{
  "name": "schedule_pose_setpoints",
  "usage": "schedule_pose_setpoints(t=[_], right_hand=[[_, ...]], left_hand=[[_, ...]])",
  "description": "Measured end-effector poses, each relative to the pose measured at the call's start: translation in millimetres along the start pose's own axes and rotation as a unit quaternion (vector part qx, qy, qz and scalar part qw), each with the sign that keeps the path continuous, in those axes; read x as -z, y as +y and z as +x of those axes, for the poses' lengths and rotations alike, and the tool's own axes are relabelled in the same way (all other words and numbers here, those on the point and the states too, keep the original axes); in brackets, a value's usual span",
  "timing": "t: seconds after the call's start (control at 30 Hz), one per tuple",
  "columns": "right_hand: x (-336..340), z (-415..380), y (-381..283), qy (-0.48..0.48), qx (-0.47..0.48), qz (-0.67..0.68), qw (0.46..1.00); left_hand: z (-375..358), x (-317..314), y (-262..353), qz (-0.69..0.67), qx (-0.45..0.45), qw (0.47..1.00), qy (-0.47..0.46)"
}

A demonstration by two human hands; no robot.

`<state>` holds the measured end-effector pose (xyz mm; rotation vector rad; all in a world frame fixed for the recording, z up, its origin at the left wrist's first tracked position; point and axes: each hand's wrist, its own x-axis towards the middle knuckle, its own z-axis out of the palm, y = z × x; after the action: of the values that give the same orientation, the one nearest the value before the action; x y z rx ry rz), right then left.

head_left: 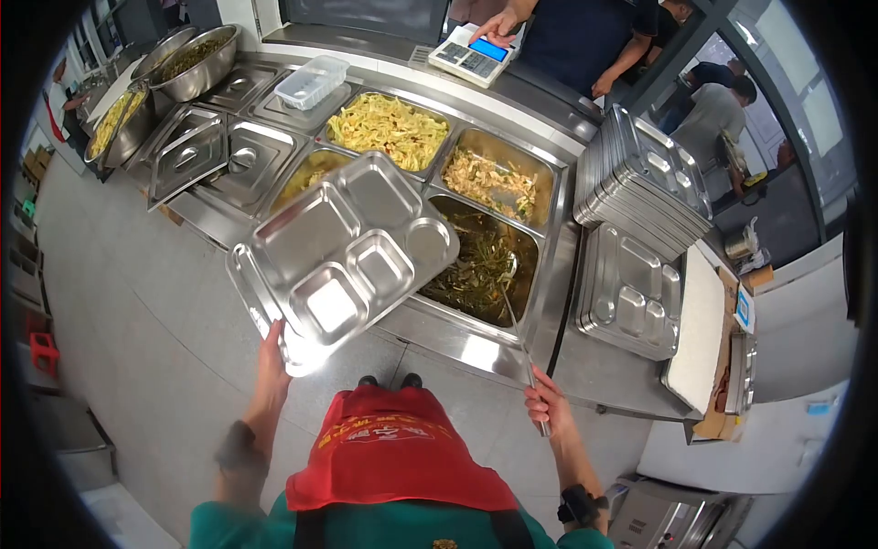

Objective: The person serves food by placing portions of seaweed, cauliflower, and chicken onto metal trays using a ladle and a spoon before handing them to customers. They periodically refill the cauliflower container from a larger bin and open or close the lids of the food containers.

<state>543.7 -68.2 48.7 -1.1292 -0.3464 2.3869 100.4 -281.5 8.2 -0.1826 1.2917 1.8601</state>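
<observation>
My left hand (271, 352) grips the near left edge of a steel compartment tray (346, 245). The tray is tilted, its compartments facing up with no food in them, and it covers part of the food pans. My right hand (546, 403) is closed around the long handle of a serving spoon (518, 331). The spoon's head rests among dark cooked greens (476, 261) in the near right pan. Behind that pan are shredded pale food (489, 174) and, further left, yellow-green cabbage (389, 130).
Stacked steel trays (631, 183) stand on the right, with a white board (692, 339) beside them. Pan lids (251, 160) and a clear plastic box (313, 82) are at left. Large bowls (194, 71) stand further back. Across the counter, a person's hand (498, 29) touches a keypad device (471, 57).
</observation>
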Motion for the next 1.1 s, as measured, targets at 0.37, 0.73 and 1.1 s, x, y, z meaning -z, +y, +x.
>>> schedule_pose_setpoints(t=[0.37,0.73,1.1], right_hand=[[-6,25,20,0.024,-0.022,0.005,0.999],[-94,-33,-10,-0.013,0.064,-0.054,0.996],[-108,23,75,0.093,0.168,-0.353,0.916]], left_hand=[[33,-30,-1,-0.090,-0.005,0.996,-0.002],[102,-62,-17,-0.076,-0.009,0.997,-0.031],[100,-110,-50,-0.091,0.081,0.991,-0.062]])
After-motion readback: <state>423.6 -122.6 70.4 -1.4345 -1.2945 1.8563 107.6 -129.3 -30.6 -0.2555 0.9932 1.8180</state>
